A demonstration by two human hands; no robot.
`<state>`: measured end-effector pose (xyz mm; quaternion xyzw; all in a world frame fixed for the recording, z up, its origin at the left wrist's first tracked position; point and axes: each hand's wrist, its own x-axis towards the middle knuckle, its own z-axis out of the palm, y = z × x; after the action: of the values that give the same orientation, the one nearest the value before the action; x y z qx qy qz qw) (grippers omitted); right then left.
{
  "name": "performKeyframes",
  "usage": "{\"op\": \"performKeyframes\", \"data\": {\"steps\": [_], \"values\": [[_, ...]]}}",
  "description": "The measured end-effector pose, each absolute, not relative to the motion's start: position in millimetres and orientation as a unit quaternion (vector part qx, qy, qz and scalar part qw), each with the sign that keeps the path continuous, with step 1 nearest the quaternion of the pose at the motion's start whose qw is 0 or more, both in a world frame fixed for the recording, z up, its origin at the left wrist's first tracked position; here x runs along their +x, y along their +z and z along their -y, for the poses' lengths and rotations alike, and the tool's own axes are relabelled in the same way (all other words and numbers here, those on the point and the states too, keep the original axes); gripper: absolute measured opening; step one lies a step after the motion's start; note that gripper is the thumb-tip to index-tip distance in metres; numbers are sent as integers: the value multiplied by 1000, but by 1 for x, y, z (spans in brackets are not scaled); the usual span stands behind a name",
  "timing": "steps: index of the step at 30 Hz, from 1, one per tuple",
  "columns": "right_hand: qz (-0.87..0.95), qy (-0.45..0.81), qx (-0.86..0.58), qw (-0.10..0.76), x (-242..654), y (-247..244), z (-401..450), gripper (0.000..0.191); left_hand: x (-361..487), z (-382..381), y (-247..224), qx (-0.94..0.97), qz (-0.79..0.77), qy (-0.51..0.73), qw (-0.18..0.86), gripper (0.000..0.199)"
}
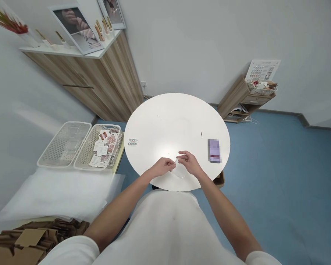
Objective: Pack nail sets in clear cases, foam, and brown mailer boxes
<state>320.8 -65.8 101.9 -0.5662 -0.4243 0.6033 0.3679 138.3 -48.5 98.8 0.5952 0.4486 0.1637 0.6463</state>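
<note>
Both hands meet over the near side of a white oval table (176,117). My left hand (163,167) is closed in a pinch on a small, whitish, see-through plastic piece (177,162). From the right, the fingertips of my right hand (189,163) pinch the same piece, its index finger reaching out above. Below the hands the piece seems to run on as a faint clear sheet, hard to tell from the white tabletop. A card with two rows of small grey ovals (132,142) lies at the table's left. A blurred purple pack (214,150) lies at the right.
Left of the table stand two white plastic baskets, one holding printed cards (102,149), the other a clear plastic item (68,143). Brown cardboard (30,237) lies at lower left. A wooden cabinet (99,81) and a small shelf (235,97) stand behind the table.
</note>
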Motion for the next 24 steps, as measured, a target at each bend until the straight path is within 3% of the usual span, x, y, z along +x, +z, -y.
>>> {"op": "performKeyframes", "data": {"steps": [5,11,19,24], "values": [[364,551,-619,427,322,95,78,39,134,53,90,499,-471,226,691,30],[300,636,-575,418,328,90,99,44,138,54,85,451,-478,259,708,33],[434,597,-557,381,333,91,103,75,142,59,81,464,-491,291,677,45],[578,505,-551,328,341,94,103,73,141,60,79,483,-483,297,667,50]]}}
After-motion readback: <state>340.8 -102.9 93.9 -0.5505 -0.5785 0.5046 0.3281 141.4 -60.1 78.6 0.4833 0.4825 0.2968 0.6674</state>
